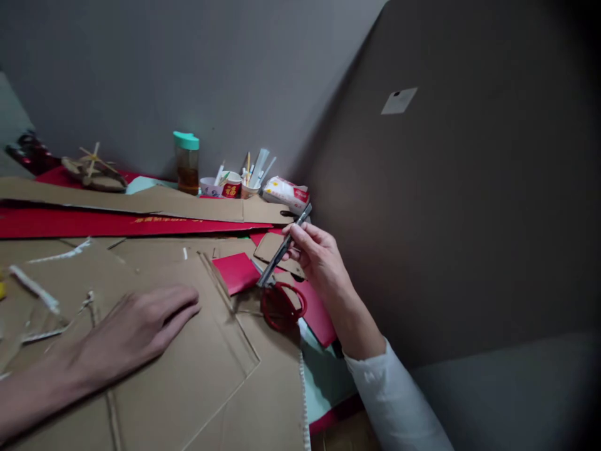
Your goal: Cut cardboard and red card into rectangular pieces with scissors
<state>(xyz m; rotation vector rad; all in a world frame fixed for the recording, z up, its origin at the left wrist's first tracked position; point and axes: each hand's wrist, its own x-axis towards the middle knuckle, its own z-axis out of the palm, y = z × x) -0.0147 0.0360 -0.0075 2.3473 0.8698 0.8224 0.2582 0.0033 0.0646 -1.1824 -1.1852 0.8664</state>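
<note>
In my right hand [315, 254] is a slim dark metal utility knife [282, 250], pinched between thumb and fingers and tilted, its upper end towards the wall. Just below its lower end lie red-handled scissors [284, 305], their blades mostly hidden. My left hand [145, 316] rests palm down on a large sheet of brown cardboard [188, 376], fingers extended close together and holding nothing. Fold and cut lines run across the sheet. Between the hands lies a red piece of card [236, 273], and another red piece [317, 313] is under my right wrist.
Along the back stand a bottle [186, 163] with a turquoise lid, several small cups holding sticks [251, 188], and a tissue pack [286, 193]. Long cardboard and red strips [94, 222] lie before them. A grey panel [446, 219] rises close on the right.
</note>
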